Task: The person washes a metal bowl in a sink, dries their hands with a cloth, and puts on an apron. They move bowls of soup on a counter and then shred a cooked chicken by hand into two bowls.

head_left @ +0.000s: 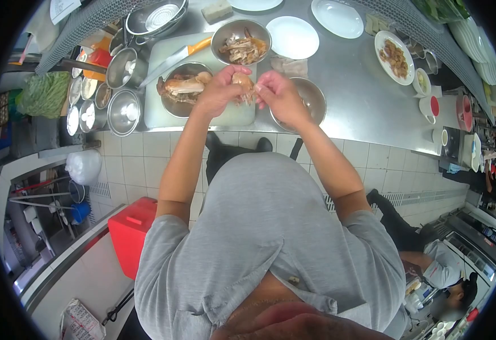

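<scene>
My left hand [218, 89] and my right hand [279, 96] meet over the white cutting board [163, 110], both gripping a brownish piece of cooked chicken [242, 83] between the fingers. Just left of the hands, a steel bowl [171, 105] holds larger chicken pieces [182, 86]. Beyond the hands, another steel bowl [220, 38] holds bones and scraps [242, 50]. An empty steel bowl [315, 99] sits under my right wrist. A knife with an orange handle [174, 56] lies on the board's far left.
Several lidded steel pots [124, 110] and small containers crowd the counter's left end. White plates [292, 37] lie farther back, one plate [385, 41] with food [395, 58]. A red box [131, 232] stands on the tiled floor. Another person [440, 266] works at lower right.
</scene>
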`<state>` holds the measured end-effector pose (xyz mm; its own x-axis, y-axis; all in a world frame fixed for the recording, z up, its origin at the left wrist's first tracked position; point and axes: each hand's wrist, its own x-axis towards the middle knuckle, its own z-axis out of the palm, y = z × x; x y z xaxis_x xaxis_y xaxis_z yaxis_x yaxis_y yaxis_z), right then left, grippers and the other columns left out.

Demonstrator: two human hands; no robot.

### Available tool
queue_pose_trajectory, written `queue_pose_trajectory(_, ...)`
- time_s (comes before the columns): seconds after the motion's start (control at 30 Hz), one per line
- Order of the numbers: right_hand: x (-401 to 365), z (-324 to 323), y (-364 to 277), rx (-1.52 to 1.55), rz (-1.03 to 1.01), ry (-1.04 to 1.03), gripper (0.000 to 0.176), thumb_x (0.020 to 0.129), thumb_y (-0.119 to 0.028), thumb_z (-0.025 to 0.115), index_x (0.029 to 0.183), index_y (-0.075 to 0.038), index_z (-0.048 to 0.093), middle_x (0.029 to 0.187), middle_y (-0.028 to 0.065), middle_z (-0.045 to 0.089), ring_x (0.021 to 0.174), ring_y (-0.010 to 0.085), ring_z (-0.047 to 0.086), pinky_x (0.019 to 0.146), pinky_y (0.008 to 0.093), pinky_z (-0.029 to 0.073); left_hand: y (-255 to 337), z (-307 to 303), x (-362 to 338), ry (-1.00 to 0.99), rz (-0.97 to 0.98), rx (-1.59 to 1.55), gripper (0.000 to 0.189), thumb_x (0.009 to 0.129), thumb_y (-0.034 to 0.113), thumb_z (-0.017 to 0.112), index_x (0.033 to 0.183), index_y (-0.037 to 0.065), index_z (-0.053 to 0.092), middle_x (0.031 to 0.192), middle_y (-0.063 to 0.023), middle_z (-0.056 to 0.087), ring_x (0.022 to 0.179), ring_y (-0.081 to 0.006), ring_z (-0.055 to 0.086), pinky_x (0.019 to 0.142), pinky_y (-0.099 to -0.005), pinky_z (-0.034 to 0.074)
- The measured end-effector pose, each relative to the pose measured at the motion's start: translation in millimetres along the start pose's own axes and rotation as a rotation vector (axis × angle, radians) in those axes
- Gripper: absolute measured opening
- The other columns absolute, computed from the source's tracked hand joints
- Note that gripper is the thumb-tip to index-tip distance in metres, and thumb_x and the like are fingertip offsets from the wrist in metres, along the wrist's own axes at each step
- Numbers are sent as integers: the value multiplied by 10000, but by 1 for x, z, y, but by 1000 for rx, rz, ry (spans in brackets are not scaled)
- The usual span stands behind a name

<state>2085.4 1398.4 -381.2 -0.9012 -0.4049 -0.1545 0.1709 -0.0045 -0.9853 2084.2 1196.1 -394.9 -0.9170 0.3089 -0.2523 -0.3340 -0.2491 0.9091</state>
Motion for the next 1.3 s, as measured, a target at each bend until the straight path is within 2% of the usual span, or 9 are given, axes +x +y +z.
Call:
queue_pose_trajectory(0.07, 1, -1, 2, -17, 2, 56, 116, 963, -54, 618, 1027, 20, 556, 861, 60, 637, 712, 104, 610, 609, 272, 527, 0, -1, 0, 4, -7, 25, 422, 830, 57, 698, 1222, 56, 545, 1014, -45, 627, 859, -108, 612, 654, -246, 485)
queue_pose_trajectory(0.37, 1, 1, 8, 20, -106, -16, 164, 866, -54, 754, 951, -17, 619, 818, 7, 641, 700, 59, 596, 622, 222, 514, 1, 3, 0, 5, 40, 86, 397, 825, 60, 707, 1188, 57, 548, 1008, -42, 624, 866, -108, 613, 668, -253, 503)
queue_pose_trajectory(0.47, -2, 1, 0, -8, -18, -27, 144, 865, -40, 745, 938, -12, 624, 795, 2, 644, 685, 53, 589, 610, 222, 505, -2, 1, 1, -13, 61, 122, 388, 831, 37, 700, 1186, 60, 545, 1006, -35, 620, 867, -107, 617, 684, -256, 517)
queue_pose_trajectory(0.63, -2, 1, 4, -52, -41, 25, 110, 880, -19, 712, 929, -3, 615, 777, 21, 645, 666, 62, 590, 587, 229, 495, 2, -1, -4, -18, 54, 195, 379, 846, -10, 678, 1191, 58, 536, 1001, -23, 617, 873, -110, 629, 716, -269, 543)
queue_pose_trajectory(0.83, 1, -3, 8, -33, -58, 103, 124, 889, -23, 704, 958, 8, 606, 782, 43, 653, 659, 76, 602, 565, 234, 503, 0, -6, -5, 11, 99, 158, 371, 862, 49, 697, 1196, 50, 534, 982, -51, 644, 819, -107, 639, 649, -255, 518)
queue_pose_trajectory(0.93, -1, -3, 0, 56, 2, 61, 155, 878, -32, 724, 977, 15, 615, 788, 53, 659, 666, 77, 610, 566, 233, 512, 1, -7, -5, -4, 47, 162, 361, 894, 32, 672, 1221, 38, 520, 1022, -52, 632, 845, -124, 634, 739, -275, 540)
queue_pose_trajectory(1.07, -1, 1, -2, 82, 7, 44, 164, 861, -53, 747, 974, 7, 645, 785, 41, 671, 674, 72, 615, 571, 234, 505, 0, -2, -4, -8, 24, 197, 343, 927, 96, 662, 1232, 33, 521, 1018, -59, 640, 817, -129, 641, 726, -276, 533)
queue_pose_trajectory(1.23, -2, 3, 3, -230, -115, 65, 116, 867, -78, 722, 929, -1, 660, 758, 37, 677, 675, 91, 622, 610, 282, 507, -1, 5, -6, 20, 64, 394, 339, 927, 149, 658, 1217, 27, 534, 1003, -78, 647, 776, -136, 659, 710, -277, 529)
queue_pose_trajectory(1.3, -3, 3, 0, -321, -129, 78, 112, 872, -80, 711, 926, 1, 656, 755, 43, 675, 674, 99, 621, 625, 297, 510, 1, 8, -8, 38, 75, 386, 328, 920, 82, 655, 1216, 20, 525, 1001, -68, 646, 798, -131, 643, 728, -278, 538)
